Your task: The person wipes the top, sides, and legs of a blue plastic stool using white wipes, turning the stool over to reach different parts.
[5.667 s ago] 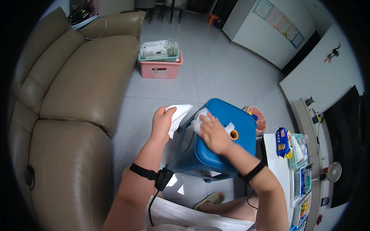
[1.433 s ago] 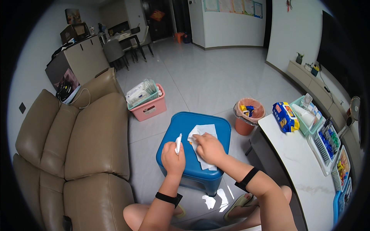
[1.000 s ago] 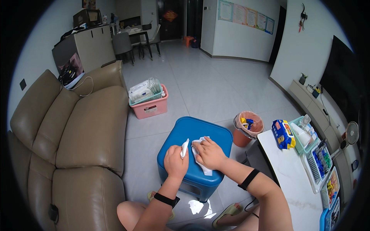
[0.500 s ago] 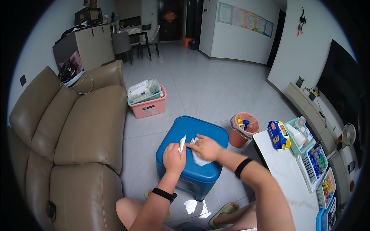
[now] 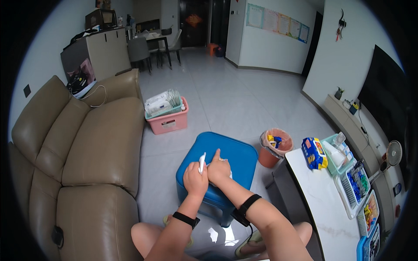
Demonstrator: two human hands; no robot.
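The blue plastic stool [image 5: 240,157] stands in front of me, between my knees and the pink bin. My left hand [image 5: 195,178] is closed over its left part, and a slim white object [image 5: 202,162], too small to name, sticks up from the grip. Beside it, touching or nearly so, my right hand [image 5: 219,170] presses down on the seat with the index finger stretched forward and the other fingers bent. Under that hand lies a crumpled white wipe [image 5: 230,174], mostly hidden, with only its edges showing.
Right of the stool stand a lined waste bin [image 5: 269,159] and a white table [image 5: 320,191] with a blue wipes pack [image 5: 314,153] and several baskets. A brown sofa [image 5: 100,148] runs along the left. Farther off sits a pink tub [image 5: 169,123] with packets.
My right hand has slid left and toward me, up against the left hand, and now covers most of the wipe. The left hand has barely shifted and keeps the white object.
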